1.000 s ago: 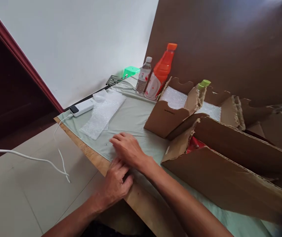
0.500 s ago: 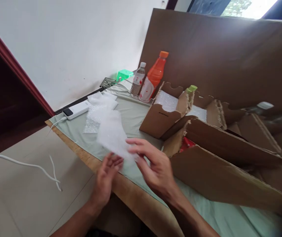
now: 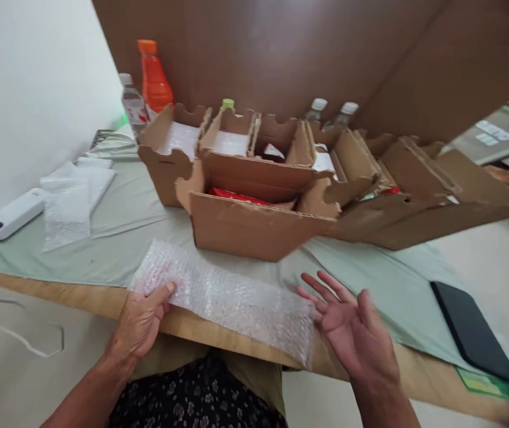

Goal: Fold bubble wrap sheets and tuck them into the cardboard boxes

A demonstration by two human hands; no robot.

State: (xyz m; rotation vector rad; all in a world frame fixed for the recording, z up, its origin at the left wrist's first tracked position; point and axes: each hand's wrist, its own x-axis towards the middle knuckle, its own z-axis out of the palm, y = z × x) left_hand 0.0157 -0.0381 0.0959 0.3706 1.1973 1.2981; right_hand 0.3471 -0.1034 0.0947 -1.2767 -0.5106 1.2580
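Observation:
A long strip of bubble wrap (image 3: 231, 297) stretches across the table's front edge. Its left end is gripped by my left hand (image 3: 141, 318), thumb on top and fingers underneath. My right hand (image 3: 352, 330) is by the strip's right end, palm up with fingers spread; whether its fingertips touch the wrap I cannot tell. Further left lie more bubble wrap pieces (image 3: 69, 199) in a loose stack. Just beyond the strip stands a cardboard box (image 3: 245, 229) with something red inside.
Behind stand several cardboard boxes (image 3: 165, 172) in a row, some holding white packets. An orange bottle (image 3: 156, 83) and a clear bottle (image 3: 133, 107) are at the back left. A white power bank (image 3: 16, 214) lies left, a black phone (image 3: 474, 330) right.
The view has swung right. The wrap, earlier near both hands by the stack, is now drawn out lengthwise; my left hand grips it and my right hand has opened.

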